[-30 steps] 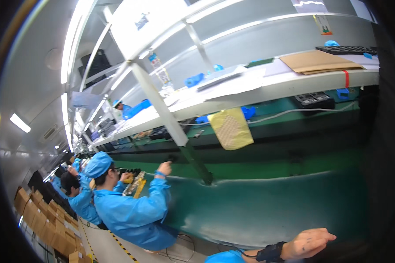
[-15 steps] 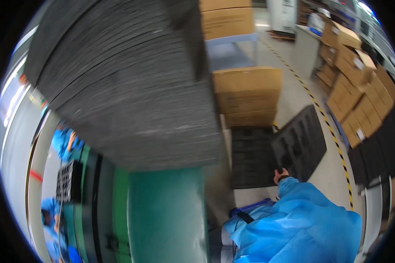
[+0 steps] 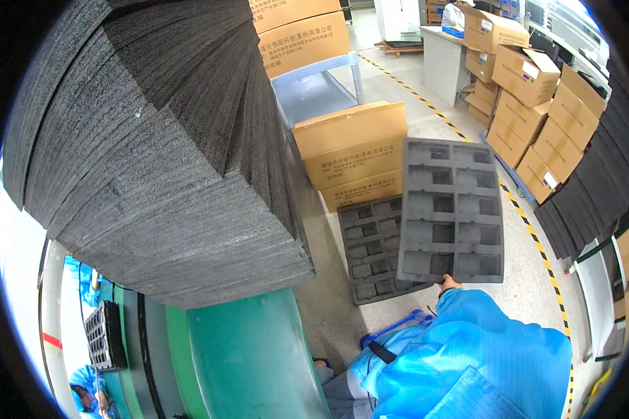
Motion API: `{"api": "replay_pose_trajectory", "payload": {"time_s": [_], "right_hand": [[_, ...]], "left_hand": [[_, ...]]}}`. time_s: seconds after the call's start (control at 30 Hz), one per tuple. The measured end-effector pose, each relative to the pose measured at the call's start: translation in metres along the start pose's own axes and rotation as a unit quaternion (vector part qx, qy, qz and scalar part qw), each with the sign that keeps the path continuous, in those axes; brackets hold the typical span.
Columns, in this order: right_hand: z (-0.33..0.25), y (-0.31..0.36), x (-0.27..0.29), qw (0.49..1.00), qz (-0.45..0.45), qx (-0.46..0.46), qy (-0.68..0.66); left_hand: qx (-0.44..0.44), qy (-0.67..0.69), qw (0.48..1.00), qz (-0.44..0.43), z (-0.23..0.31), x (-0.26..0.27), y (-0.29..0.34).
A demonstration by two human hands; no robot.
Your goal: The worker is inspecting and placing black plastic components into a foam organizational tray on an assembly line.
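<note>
Swung from its slant, the black foam tray (image 3: pixel 456 209) now stretches lengthwise ahead of the right hand (image 3: pixel 450 283), fingers closed on its near edge, overlapping the right edge of the lower tray (image 3: pixel 372 239); left hand unseen.

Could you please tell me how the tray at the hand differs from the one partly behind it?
The front tray is gripped at its near edge by the right hand, while no hand shows on the rear tray. The front tray shows its whole recessed face; the rear tray is partly hidden behind it. The front tray looks larger and lighter, the rear tray smaller and darker. Both have rows of rectangular recesses.
</note>
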State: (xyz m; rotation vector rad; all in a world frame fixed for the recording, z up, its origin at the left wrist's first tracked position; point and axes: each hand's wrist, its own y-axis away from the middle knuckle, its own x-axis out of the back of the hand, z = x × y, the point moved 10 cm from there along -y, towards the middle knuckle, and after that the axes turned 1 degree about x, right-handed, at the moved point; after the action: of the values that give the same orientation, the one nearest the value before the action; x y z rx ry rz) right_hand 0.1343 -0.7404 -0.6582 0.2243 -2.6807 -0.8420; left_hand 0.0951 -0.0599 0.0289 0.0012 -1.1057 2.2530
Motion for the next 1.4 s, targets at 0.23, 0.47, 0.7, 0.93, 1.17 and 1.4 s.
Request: {"api": "replay_pose_trajectory", "payload": {"time_s": [0.23, 0.47, 0.7, 0.93, 1.17, 1.4], "right_hand": [[-0.013, 0.091, -0.084, 0.807, -0.251, 0.225, 0.486], [-0.059, 0.189, -0.134, 0.674, -0.266, 0.234, 0.648], [-0.041, 0.154, -0.203, 0.624, -0.386, 0.31, 0.604], [-0.185, 0.08, -0.247, 0.948, -0.245, 0.204, 0.014], [-0.586, 0.536, -0.192, 0.755, -0.36, 0.429, -0.34], [-0.704, 0.905, 0.022, 0.316, -0.064, 0.897, -0.302]], "left_hand": [[0.018, -0.021, 0.997, -0.075, 0.014, -0.024, -0.009], [0.0, -0.072, 0.991, -0.111, 0.025, -0.022, -0.003], [0.034, -0.12, 0.985, -0.12, 0.024, -0.013, 0.002], [0.004, -0.088, 0.987, -0.133, 0.033, -0.015, -0.017], [-0.031, -0.056, 0.99, -0.122, 0.035, -0.02, 0.001], [0.044, -0.022, 0.997, -0.067, 0.031, 0.013, 0.012]]}}
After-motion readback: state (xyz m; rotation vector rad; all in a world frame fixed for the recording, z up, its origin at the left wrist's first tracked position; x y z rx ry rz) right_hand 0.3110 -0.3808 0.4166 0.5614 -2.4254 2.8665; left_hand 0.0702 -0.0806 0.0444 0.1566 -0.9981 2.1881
